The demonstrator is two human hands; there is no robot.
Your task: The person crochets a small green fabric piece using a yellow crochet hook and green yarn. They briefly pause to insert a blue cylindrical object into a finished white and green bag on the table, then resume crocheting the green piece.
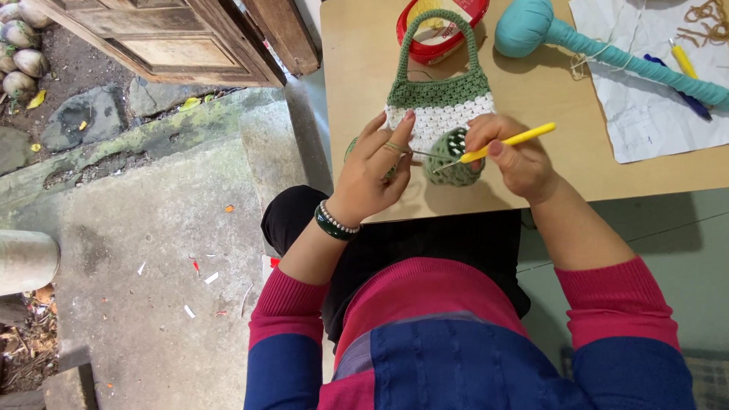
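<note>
My right hand grips a yellow-handled crochet hook and pinches a small green crocheted piece with the hook's metal tip in it. My left hand is raised with fingers spread, a green yarn strand running over them to the piece, and a green yarn ball partly hidden behind it. A finished green and white crocheted bag with a looped handle lies flat on the wooden table just beyond both hands.
A red plastic tub sits behind the bag. A teal yarn skein lies across the table onto a white paper sheet, beside another yellow hook and brown yarn. Concrete floor and a wooden door lie left.
</note>
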